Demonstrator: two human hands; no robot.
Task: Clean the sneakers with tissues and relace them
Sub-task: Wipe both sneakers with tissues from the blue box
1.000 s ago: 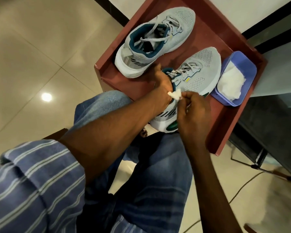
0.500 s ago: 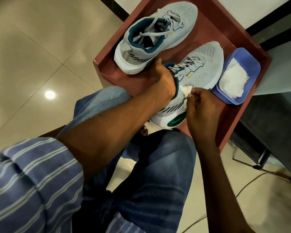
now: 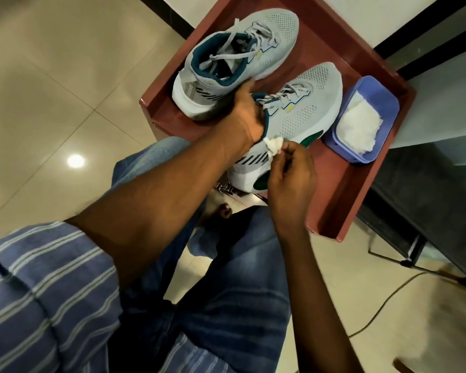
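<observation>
Wiping the near sneaker's side

Left hand [image 3: 246, 114] grips the sneaker [image 3: 293, 122] at its stiff collar; right hand [image 3: 289, 170] pinches a soft, tear-prone tissue [image 3: 273, 145] between fingertips.

The person wears a blue shirt [image 3: 38, 286] with thin white stripes. The sleeve is short. The pants are blue jeans [image 3: 226, 292].

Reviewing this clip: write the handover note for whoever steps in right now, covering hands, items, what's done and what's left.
Left hand grips the near sneaker at its collar, steadying it.
Right hand pinches a tissue wad against that sneaker's side.
Far sneaker sits beside it on the red tray, laces loose.
Spare tissues lie in the purple tub.
Done: wiping of the near sneaker under way.
Left: finish it, wipe the far one, relace.
</observation>
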